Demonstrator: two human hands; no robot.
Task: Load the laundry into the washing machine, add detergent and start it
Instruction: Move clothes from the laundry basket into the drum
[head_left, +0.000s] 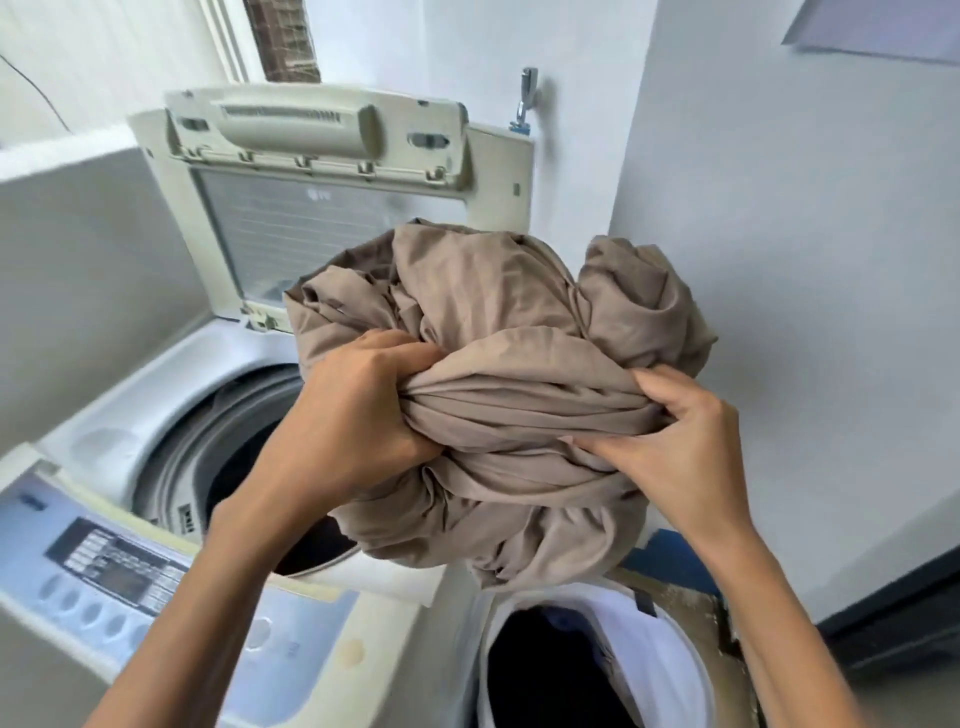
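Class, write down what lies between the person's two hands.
In the head view, a bunched fold of the tan sheet stretches from the left hand to the right hand; both hands grip it.

Left hand (358, 415) and right hand (680, 447) each clench the cloth (519, 322).

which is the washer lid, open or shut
Open: the lid stands raised at the back, and the drum below is exposed.
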